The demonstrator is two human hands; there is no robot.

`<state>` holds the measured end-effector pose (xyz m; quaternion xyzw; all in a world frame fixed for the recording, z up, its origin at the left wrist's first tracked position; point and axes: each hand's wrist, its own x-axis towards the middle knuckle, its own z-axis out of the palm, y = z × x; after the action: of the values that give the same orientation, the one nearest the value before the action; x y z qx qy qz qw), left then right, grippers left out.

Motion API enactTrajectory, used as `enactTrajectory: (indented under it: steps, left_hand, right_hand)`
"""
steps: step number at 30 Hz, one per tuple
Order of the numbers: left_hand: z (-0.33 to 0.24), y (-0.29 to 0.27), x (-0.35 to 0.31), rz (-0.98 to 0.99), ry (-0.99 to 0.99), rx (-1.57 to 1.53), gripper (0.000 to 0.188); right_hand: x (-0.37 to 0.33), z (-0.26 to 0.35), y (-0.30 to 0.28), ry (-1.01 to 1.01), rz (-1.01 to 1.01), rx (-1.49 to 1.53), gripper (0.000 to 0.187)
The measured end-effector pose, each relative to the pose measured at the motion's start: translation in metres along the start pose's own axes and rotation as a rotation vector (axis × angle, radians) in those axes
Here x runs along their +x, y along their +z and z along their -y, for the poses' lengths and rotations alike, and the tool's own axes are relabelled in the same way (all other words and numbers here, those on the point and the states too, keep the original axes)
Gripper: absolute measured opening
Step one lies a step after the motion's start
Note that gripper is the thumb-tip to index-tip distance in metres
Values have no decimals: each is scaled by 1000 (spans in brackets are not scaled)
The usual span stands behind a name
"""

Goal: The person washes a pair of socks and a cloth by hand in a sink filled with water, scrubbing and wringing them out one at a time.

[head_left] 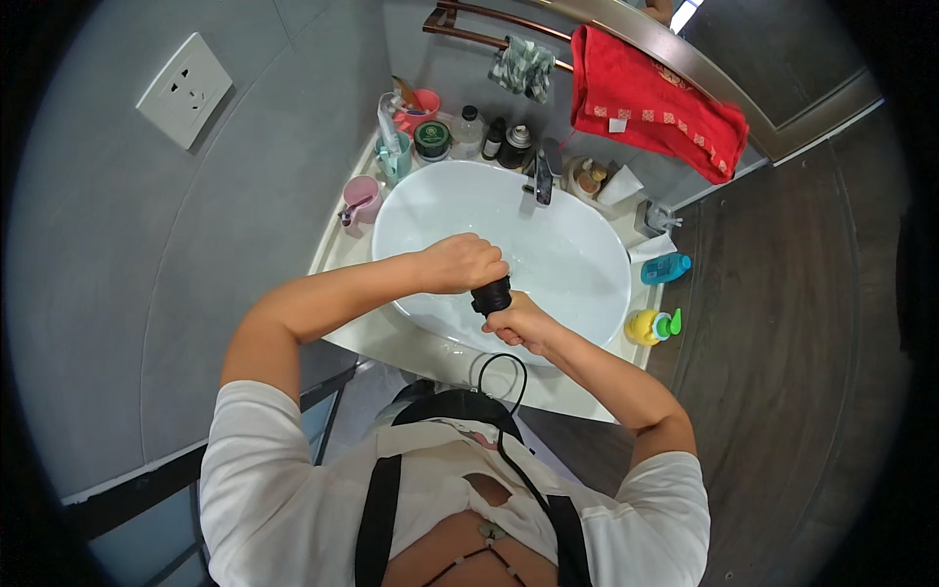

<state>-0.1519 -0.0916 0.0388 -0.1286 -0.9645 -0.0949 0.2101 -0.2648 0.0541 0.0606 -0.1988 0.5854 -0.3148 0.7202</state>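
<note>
Over the white oval sink (587,284), a short black cylindrical thing (492,295) is held between my two hands. What it is, I cannot make out; it might be rigid or bunched cloth. My left hand (464,262) is closed around its upper left end, knuckles up. From the lower right, my right hand (523,321) wraps the other end, with fingers curled underneath. Both fists hide the ends of the thing, so only its middle shows. Beyond my hands, the dark tap (543,178) stands at the far rim of the sink.
Cups, including a pink mug (363,198), a green-lidded jar (431,140) and small bottles line the counter's far left. At the right stand a blue bottle (665,268) and a yellow pump bottle (648,327). A red towel (650,103) hangs behind. A black cable (504,356) loops before me.
</note>
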Motion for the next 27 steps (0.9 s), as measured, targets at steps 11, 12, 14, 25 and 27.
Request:
enactTrajectory:
  steps: [11,12,14,25,27]
  left_hand:
    - [18,-32,10,-8,93,9,17]
    - [18,-31,9,-5,94,4,17]
    - [18,-31,8,-25,77,-13,17]
    - [28,-29,16,-152,132,-21,20]
    - [29,-31,19,-161,139,-11,21]
  right_hand:
    - [-5,15,16,-53,58,253,20]
    - [-3,13,15,-54,70,264,20]
    - [-2,12,15,-58,81,275,19]
    - [-8,22,22,-78,99,401,18]
    - [-5,20,20,-102,128,451,18]
